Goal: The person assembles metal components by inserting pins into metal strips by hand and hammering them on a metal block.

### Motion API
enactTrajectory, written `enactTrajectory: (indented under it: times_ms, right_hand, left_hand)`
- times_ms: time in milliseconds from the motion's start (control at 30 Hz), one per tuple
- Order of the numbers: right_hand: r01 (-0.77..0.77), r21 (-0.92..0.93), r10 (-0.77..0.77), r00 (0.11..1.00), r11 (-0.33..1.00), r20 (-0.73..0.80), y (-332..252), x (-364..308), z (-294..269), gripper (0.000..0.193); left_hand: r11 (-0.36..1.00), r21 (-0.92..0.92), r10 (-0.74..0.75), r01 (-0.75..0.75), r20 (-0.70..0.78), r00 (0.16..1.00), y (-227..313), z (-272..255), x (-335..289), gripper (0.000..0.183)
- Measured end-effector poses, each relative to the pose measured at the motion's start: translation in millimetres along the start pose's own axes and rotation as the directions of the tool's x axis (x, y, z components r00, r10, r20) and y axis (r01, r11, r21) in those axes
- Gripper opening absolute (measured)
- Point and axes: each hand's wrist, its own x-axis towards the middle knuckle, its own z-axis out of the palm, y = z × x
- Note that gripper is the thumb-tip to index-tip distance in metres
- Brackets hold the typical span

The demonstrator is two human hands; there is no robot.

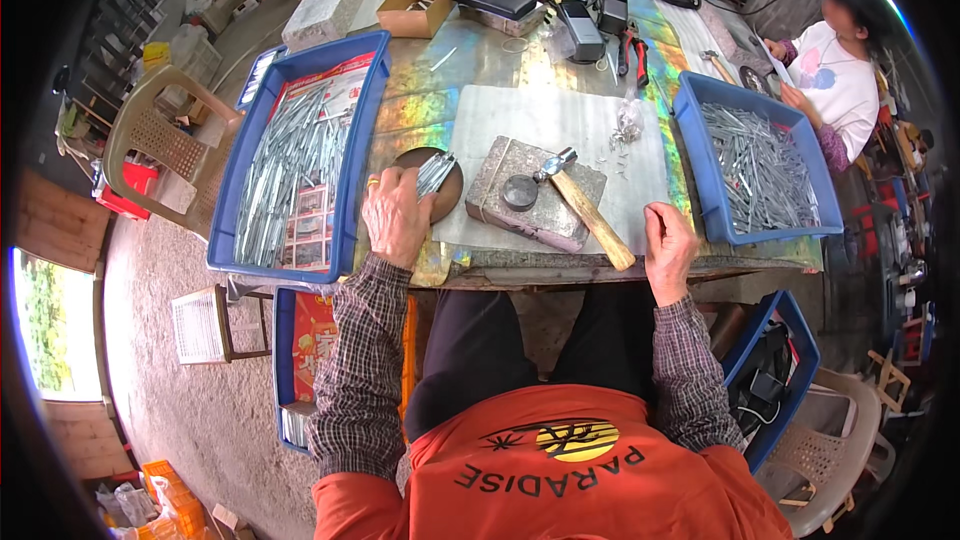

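At the left of the work sheet, my left hand [392, 215] reaches over a round brown dish [448, 202]. Its thumb and fingers close at the near end of a small bunch of silvery metal strips [434, 172]. My right hand [670, 245] rests at the table's front edge with curled fingers; what they hold, if anything, is hidden. Between the hands sits a grey stone block [500, 162]. A dark round metal piece [520, 193] lies on it, beside a hammer [590, 212] whose wooden handle overhangs the block toward my right hand.
Blue trays of metal strips flank me, one left [222, 225], one right [712, 202]. Small bits [620, 140] lie on the white sheet [640, 195]. Red-handled pliers [632, 52], cardboard boxes [410, 15] and cables are farther back. Another person [835, 75] sits at the far right.
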Motion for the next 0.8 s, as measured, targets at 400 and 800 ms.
enactTrajectory:
  times_ms: [400,800]
  right_hand:
    - [-0.012,-0.049,0.017,0.996,0.999,0.092,12.6,-6.4,11.9,0.005]
    - [0.011,-0.081,-0.003,0.995,0.997,0.099,9.4,-7.7,12.6,0.004]
  left_hand:
    - [0.985,0.170,-0.052,0.008,0.257,0.965,5.5,6.4,19.1,0.024]
    - [0.979,0.171,-0.157,0.113,0.268,0.951,2.3,25.3,24.6,0.031]
